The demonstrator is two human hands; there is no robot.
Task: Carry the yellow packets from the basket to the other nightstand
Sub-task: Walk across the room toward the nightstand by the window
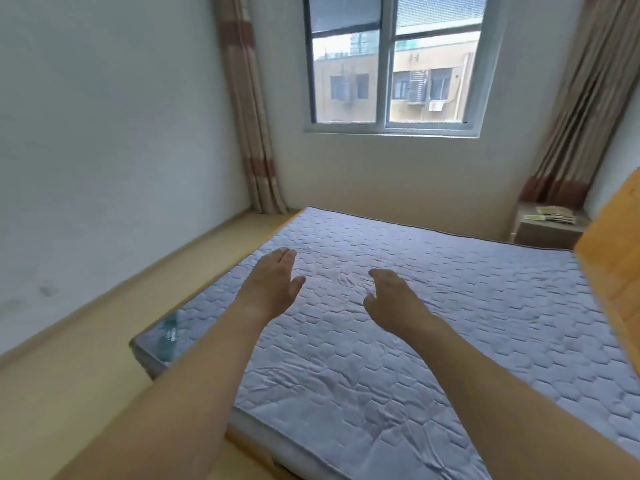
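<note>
empty hands over the bed, packets on the far nightstand

both the left hand [273,282] and right hand [388,299] reached out with fingers straight, holding nothing; yellow packets [550,214] lay on the nightstand [540,233] beyond the mattress [415,323], likely delivered; basket unseen.

A bare quilted mattress [398,323] filled the near right, with a wooden headboard [613,271] at the right edge. A far window [391,64] let in daylight between striped curtains [252,116]. Pale walls [104,133] met a light floor [86,341] on the left.

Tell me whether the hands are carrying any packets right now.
Empty. The left hand and right hand are open over the mattress; yellow packets lie on the nightstand.
</note>
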